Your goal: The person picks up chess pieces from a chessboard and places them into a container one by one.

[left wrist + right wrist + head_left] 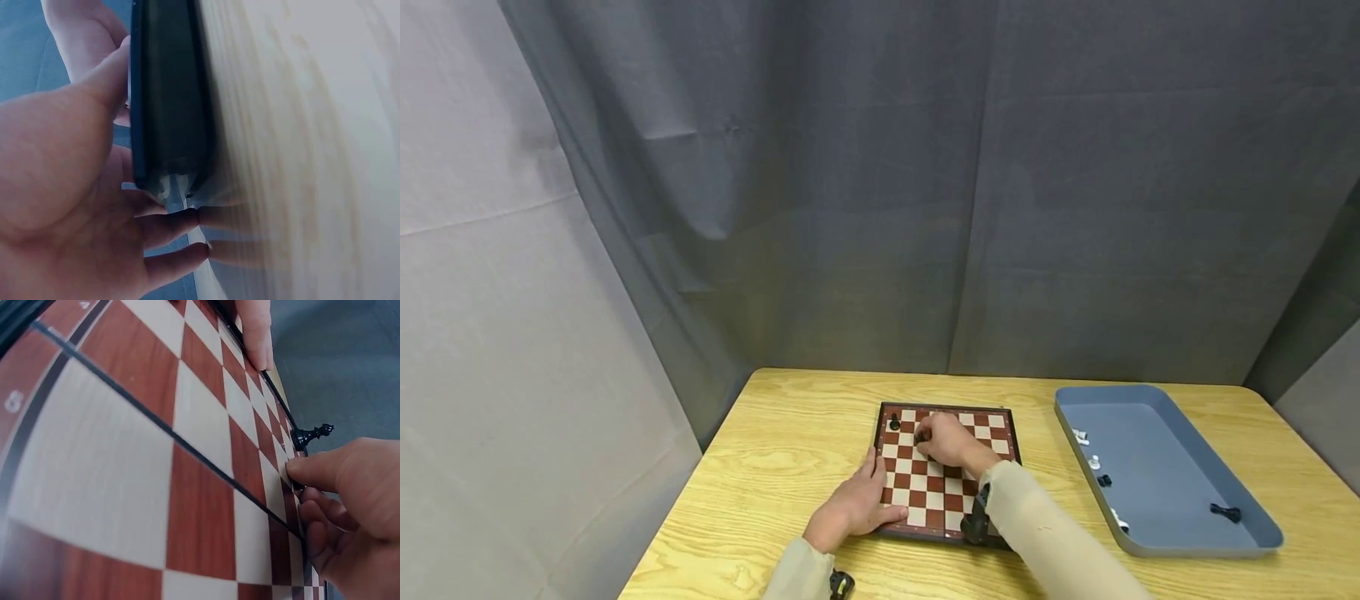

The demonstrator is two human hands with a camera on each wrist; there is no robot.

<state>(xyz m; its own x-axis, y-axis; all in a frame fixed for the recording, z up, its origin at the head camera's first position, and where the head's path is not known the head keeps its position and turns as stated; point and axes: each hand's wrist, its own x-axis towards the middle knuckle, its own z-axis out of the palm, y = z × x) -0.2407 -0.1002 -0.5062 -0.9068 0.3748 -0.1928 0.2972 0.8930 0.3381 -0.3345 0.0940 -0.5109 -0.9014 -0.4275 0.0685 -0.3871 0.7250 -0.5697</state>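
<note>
Head view first: my left hand [853,505] lies flat on the wooden table [760,467] at the left edge of the chessboard [936,500], fingers straight and together against the board's rim, thumb lying along its near left corner. My right hand [946,439] is out over the far squares of the board, fingers curled and pinched on a small dark chess piece [919,437] that shows only as a dark spot at my fingertips. Another black piece [894,422] stands upright on the board's far left squares, just beside that hand and apart from it.

From the left wrist, my palm [56,187] and fingers [175,222] press against the dark side of the board [169,94], with the pale table [300,150] blurred beside it. Nothing is gripped there; the fingers simply rest on the edge.

From the right wrist, my thumb and forefinger [312,467] close together down at the board's surface [187,487], though the piece between them is almost wholly hidden. The standing black piece [310,434] is just beyond them. A finger of my left hand [253,331] rests on the far rim.

Off to the right on the table sits a blue tray [1180,433], well apart from the board, with a few small black and white pieces [1225,512] lying in it.
</note>
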